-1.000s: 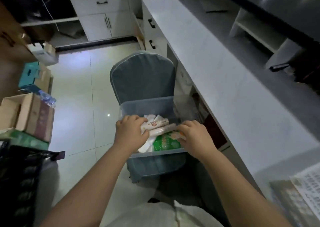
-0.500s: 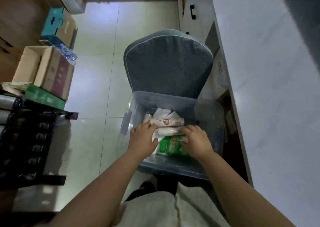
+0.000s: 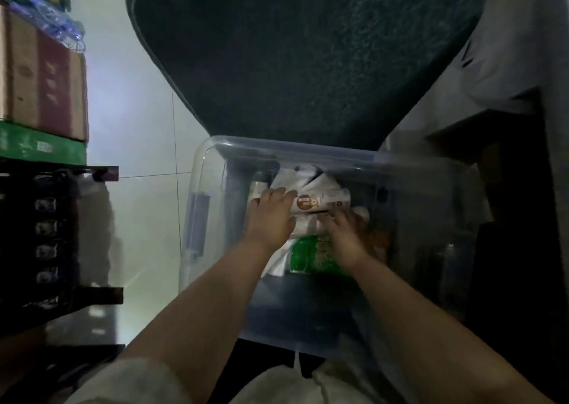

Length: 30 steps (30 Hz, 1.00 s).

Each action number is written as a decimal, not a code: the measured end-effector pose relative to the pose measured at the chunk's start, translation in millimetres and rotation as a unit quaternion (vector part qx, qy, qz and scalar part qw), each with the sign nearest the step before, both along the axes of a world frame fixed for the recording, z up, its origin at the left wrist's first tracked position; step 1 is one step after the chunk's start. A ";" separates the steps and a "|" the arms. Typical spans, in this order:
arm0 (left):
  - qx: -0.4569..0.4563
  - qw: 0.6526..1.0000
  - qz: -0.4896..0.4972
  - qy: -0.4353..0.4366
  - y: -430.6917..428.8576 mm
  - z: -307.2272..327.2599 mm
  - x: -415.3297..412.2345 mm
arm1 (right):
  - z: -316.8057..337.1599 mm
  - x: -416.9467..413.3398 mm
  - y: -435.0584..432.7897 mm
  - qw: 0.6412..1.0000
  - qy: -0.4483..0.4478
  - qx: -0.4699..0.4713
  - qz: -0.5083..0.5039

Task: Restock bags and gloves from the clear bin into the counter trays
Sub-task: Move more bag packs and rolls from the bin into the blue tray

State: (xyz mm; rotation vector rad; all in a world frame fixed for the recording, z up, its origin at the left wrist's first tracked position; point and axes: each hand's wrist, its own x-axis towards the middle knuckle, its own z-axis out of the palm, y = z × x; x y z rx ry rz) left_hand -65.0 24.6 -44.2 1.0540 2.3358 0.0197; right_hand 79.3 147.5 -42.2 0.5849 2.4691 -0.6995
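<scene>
STEP: picking stock, nothing lifted out yet | LEFT: left hand (image 3: 271, 216) inside clear bin (image 3: 295, 151), fingers together, bent over white packet (image 3: 320, 203) by bin's far wall | RIGHT: right hand (image 3: 345, 234) over green packet (image 3: 311, 254), blurred, fingers untellable | NEXT: likely firm grip, lift over bin's rim | CHANGE: both hands deeper in bin than before

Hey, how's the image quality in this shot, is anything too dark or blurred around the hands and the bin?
Head view: dim overall, the chair back nearly black; head view: right hand smeared by motion blur, left hand sharper; head view: pale floor at left is the brightest patch, and the clear bin shows a faint sheen on its rim.
</scene>
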 end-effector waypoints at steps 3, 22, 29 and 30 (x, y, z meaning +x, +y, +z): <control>0.007 1.000 -0.020 0.013 14.3 -32.0 -5.3 | -29.4 -0.3 -4.5 0.999 0.028 0.017 -0.021; 0.113 0.991 -0.040 0.065 12.5 134.9 -25.7 | 114.9 18.9 -9.0 0.984 0.146 0.097 0.019; 0.234 0.951 -0.170 0.112 27.8 258.9 -19.2 | 224.3 45.9 -34.3 0.949 0.230 0.209 -0.049; 0.250 0.943 -0.190 0.111 31.1 272.1 -14.5 | 237.2 50.7 -41.2 0.943 0.235 0.227 -0.064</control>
